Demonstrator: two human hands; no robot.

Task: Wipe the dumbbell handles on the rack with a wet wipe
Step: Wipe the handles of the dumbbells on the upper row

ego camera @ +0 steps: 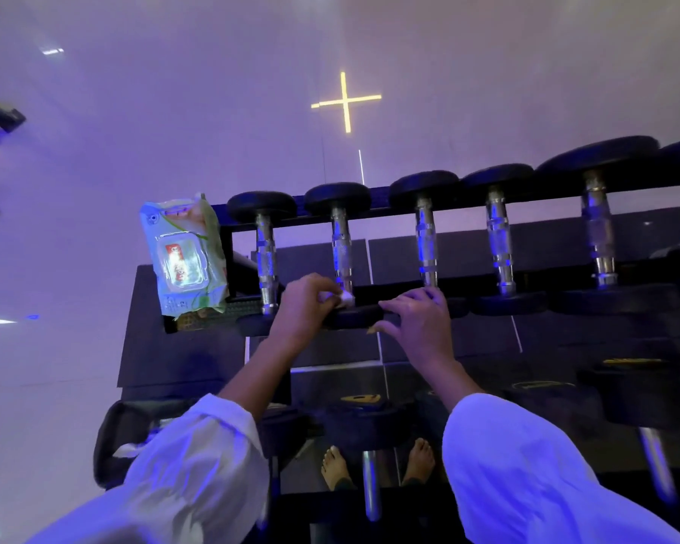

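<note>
Several black dumbbells with chrome handles lie side by side on the top tier of a dark rack (389, 202). My left hand (305, 304) pinches a small white wet wipe (345, 298) against the near end of the second dumbbell's handle (341, 249). My right hand (417, 320) rests with relaxed fingers on the near head of the third dumbbell, just below its handle (426, 245). A green pack of wet wipes (185, 257) stands at the rack's left end, beside the first dumbbell handle (266, 261).
Lower rack tiers hold bigger dumbbells (370, 422) in front of my body. My bare feet (336, 467) show on the dark floor tiles below. A black bag (118, 437) sits at the lower left. A glossy wall with a lit cross (346, 100) rises behind the rack.
</note>
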